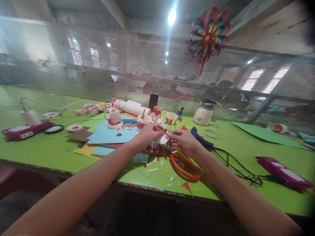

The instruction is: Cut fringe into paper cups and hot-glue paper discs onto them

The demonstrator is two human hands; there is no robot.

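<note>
Both my hands meet over the middle of the green table (44,150). My left hand (147,132) and my right hand (183,140) pinch a small white paper cup piece (162,139) with red strips between them, fingers closed on it. Red-handled scissors (183,165) lie on the table just under my right wrist. Sheets of blue, yellow and brown paper (110,136) lie under and left of my left hand. Paper scraps are scattered in front of the scissors.
A stack of paper cups (130,106) lies on its side behind several single cups (171,118). A white kettle (204,113), a blue glue gun (200,137) with black cable, two magenta devices (283,170) (24,130) and a mesh wall with a paper pinwheel (208,36) surround the work area.
</note>
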